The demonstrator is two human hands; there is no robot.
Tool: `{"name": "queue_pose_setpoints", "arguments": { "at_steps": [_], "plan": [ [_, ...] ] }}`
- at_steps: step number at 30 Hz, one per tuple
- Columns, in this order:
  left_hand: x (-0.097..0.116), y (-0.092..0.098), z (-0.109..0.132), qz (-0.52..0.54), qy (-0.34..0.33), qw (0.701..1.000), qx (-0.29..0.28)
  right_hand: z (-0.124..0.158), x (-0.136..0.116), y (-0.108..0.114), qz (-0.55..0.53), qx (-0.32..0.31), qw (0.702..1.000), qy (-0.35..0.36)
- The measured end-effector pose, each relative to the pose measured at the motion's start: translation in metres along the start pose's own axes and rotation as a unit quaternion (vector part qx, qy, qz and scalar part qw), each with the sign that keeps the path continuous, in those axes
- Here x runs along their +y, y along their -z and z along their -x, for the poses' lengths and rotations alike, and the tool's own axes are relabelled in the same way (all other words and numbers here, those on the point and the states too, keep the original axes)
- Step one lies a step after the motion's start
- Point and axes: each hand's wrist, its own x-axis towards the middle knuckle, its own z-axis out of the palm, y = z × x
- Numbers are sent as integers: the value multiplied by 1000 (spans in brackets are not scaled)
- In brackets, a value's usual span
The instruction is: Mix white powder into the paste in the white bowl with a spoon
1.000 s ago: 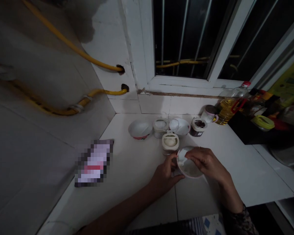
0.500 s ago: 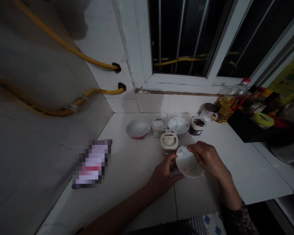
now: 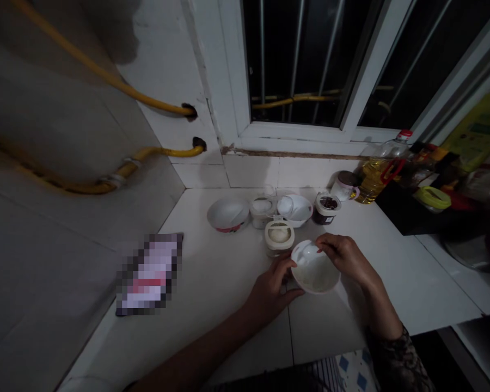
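A white bowl (image 3: 316, 280) is tilted a little toward me over the counter, with whitish contents low inside that I cannot name. My left hand (image 3: 271, 286) is closed on its left side, fingers at the rim and thumb beneath. My right hand (image 3: 343, 256) pinches the handle of a white spoon (image 3: 308, 252) at the bowl's far edge, the spoon's head lying inside the bowl. Just beyond the left fingertips stands a square jar (image 3: 280, 234) of white grains with a clear lid.
Behind are a shallow bowl (image 3: 227, 213), another white jar (image 3: 263, 209), a white bowl (image 3: 302, 209) and a jar with dark contents (image 3: 326, 208). A lidded mug (image 3: 346, 186) and an oil bottle (image 3: 375, 174) stand back right. A blurred packet (image 3: 151, 275) lies left.
My right fingers have risen slightly at the bowl's far rim, and more of the white spoon shows inside. The left hand keeps its hold. The whole view has shifted a little.
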Motion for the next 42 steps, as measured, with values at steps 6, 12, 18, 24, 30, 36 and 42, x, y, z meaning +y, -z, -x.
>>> {"name": "queue_pose_setpoints", "arguments": {
  "at_steps": [6,12,18,24,30,36,42],
  "plan": [
    [1,2,-1,11,-7,1000,-4,-1,-4,-5,-198,-62,976,-66],
    [1,2,-1,12,-4,1000,-9,-3,2,3,-254,-29,958,-129],
    [0,2,0,4,-11,1000,-11,-3,9,7,-240,4,957,-161],
    [2,2,-2,6,-5,1000,-7,-4,11,5,-248,-1,953,-175],
    [2,3,-1,9,-9,1000,-11,-5,13,4,-256,3,948,-189],
    [0,2,-3,0,-14,1000,-7,-5,10,4,-280,14,939,-200],
    [1,2,-2,5,-12,1000,-16,-5,7,7,-341,14,910,-236]
  ]
}}
